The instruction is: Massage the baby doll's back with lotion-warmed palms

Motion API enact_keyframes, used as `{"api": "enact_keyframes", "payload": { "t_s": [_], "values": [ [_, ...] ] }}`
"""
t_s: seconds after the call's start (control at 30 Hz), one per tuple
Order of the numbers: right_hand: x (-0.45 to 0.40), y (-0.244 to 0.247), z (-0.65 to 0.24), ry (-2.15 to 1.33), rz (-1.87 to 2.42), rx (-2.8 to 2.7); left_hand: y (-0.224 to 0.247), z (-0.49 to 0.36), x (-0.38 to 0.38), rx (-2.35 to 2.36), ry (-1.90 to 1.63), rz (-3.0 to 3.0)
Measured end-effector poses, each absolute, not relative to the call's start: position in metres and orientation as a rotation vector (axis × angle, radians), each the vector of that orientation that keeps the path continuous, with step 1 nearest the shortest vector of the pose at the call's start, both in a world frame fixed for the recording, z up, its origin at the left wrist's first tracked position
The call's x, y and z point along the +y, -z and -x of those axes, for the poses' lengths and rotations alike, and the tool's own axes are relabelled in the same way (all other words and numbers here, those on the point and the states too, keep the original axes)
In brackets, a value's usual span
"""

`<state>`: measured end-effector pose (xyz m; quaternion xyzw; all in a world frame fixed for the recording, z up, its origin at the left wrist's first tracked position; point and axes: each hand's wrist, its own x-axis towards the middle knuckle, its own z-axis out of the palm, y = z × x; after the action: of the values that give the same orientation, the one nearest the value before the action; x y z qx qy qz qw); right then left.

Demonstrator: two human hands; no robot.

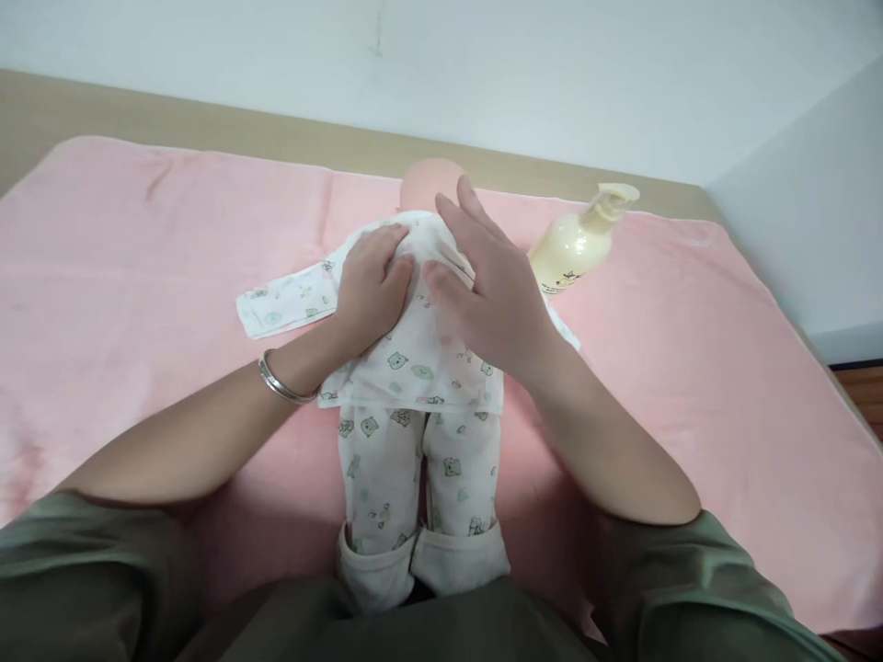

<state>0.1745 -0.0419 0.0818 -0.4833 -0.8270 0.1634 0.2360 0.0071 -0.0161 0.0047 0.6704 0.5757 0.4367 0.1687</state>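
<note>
Soft light makes the wall [538, 83] bright, the bottle [574, 246] has a shiny spot, shadows darken the pink cloth [690, 368] low down, and the right hand [498, 290] looks a bit blurry.

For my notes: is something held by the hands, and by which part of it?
Nothing appears held: the left hand rests high on the patterned shirt; whether the right hand touches it is unclear.

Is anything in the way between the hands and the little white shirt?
Nothing that I can see. The left hand lies on the shirt; the right hand is over it, though whether it touches is unclear. The pump bottle is off to the right.
</note>
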Motion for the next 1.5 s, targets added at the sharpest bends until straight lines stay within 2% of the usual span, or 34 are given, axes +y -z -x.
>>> {"api": "enact_keyframes", "payload": {
  "t_s": [0.17, 0.37, 0.57, 0.77, 0.97, 1.1, 1.5],
  "values": [
    [-0.021, -0.034, -0.162, -0.185, 1.456, -2.236, 0.001, -0.006, -0.012, 1.663, -1.241, -1.942],
    [-0.024, -0.04, -0.162, -0.051, 1.421, -2.199, -0.002, -0.006, -0.014, 1.665, -1.212, -1.924],
    [-0.03, -0.042, -0.162, -0.217, 1.41, -2.214, -0.004, -0.006, -0.016, 1.664, -1.209, -1.919],
    [-0.038, -0.059, -0.165, -0.146, 1.408, -2.137, -0.005, -0.007, -0.017, 1.649, -1.23, -1.877],
    [-0.03, -0.045, -0.164, -0.245, 1.367, -2.204, -0.008, -0.008, -0.018, 1.653, -1.192, -1.899],
    [-0.033, -0.055, -0.171, -0.125, 1.242, -2.063, -0.009, -0.008, -0.018, 1.646, -1.218, -1.893],
    [-0.014, -0.031, -0.162, -0.278, 1.404, -2.254, -0.003, -0.008, -0.016, 1.669, -1.215, -1.909]
  ]
}}
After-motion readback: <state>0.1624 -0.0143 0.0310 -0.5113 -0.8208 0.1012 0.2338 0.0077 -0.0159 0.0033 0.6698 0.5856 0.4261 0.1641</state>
